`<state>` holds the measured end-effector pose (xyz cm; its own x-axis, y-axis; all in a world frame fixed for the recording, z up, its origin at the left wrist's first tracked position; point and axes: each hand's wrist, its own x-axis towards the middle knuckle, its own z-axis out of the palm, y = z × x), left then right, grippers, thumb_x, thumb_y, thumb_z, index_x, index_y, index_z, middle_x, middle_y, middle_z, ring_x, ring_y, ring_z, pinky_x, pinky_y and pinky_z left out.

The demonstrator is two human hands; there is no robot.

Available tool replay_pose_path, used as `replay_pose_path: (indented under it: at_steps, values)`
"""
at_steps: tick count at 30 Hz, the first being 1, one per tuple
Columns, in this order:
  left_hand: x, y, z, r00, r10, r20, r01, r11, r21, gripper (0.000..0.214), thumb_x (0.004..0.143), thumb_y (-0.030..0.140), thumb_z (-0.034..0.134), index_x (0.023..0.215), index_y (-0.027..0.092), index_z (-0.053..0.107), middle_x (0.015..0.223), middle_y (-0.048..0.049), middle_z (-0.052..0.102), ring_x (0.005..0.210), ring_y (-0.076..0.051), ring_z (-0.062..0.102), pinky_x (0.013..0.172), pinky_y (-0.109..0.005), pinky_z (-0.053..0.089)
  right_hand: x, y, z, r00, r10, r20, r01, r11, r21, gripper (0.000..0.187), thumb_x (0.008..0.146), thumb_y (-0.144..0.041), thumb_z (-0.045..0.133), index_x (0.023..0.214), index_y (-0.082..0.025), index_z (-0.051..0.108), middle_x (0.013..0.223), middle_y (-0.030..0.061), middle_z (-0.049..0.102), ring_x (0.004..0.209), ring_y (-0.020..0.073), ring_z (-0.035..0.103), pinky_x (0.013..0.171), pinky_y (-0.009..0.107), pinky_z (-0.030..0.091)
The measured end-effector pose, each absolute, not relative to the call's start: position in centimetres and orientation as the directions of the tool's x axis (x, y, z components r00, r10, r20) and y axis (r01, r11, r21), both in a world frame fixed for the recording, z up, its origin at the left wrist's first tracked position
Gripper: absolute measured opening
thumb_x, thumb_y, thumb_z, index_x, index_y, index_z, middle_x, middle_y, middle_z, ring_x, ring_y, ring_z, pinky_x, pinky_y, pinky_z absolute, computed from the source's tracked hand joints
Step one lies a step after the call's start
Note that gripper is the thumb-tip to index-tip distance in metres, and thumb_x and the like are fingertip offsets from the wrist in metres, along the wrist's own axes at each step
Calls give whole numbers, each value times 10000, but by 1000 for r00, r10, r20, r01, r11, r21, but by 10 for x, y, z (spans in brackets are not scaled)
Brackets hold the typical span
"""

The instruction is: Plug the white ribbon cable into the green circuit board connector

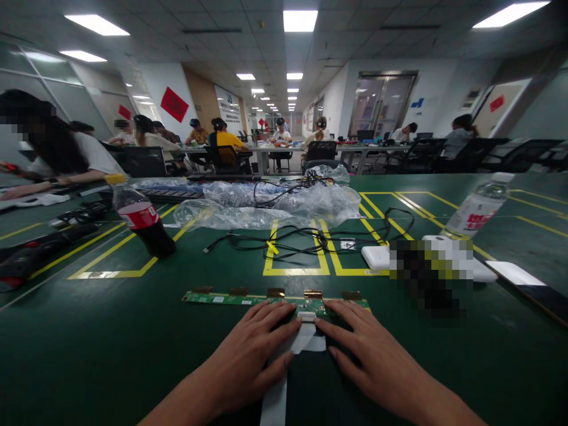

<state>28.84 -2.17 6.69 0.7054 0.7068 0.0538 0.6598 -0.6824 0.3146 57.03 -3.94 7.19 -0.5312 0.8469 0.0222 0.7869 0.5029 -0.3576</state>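
A long green circuit board (248, 300) with brown tabs along its far edge lies flat on the table in front of me. At its near edge sits a white connector (306, 318), from which a flat white ribbon cable (275, 402) bends and runs toward me. My left hand (257, 346) lies palm down, fingers stretched over the board, its index fingertip at the connector's left side. From the other side, my right hand (370, 346) reaches in with fingers spread, the index fingertip beside the connector and the others on the board's near edge. Both palms hide part of the cable.
Beyond the board lie black cables (288, 242) and clear plastic wrap (275, 204). A cola bottle (146, 222) stands left; a clear bottle (481, 207), white device (375, 258) and phone (532, 290) are right. A person in white (95, 157) leans over the table at far left.
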Motion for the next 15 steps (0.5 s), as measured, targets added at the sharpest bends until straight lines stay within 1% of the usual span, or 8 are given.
replay_pose_path:
  at_steps: [7, 10, 15]
  values:
    - [289, -24, 66, 714, 697, 69, 644, -693, 324, 604, 968, 338, 561, 1541, 350, 372, 1609, -30, 381, 1455, -307, 367, 1191, -563, 298, 569, -41, 70, -519, 854, 35, 798, 499, -337, 496, 968, -285, 560, 1452, -388, 525, 1580, 56, 431, 1439, 336, 387, 1165, 613, 302]
    - [289, -25, 66, 713, 698, 66, 644, -689, 332, 627, 954, 334, 574, 1546, 343, 367, 1612, -33, 376, 1460, -311, 361, 1200, -559, 285, 569, -41, 71, -521, 853, 43, 797, 503, -335, 487, 970, -289, 556, 1449, -378, 533, 1576, 64, 435, 1439, 338, 388, 1162, 608, 310]
    - [291, -26, 68, 713, 699, 60, 644, -686, 339, 646, 933, 329, 589, 1541, 346, 369, 1610, -22, 379, 1460, -308, 361, 1200, -568, 282, 568, -41, 69, -509, 860, 25, 819, 493, -293, 498, 971, -277, 537, 1460, -368, 520, 1580, 79, 426, 1443, 335, 381, 1153, 617, 312]
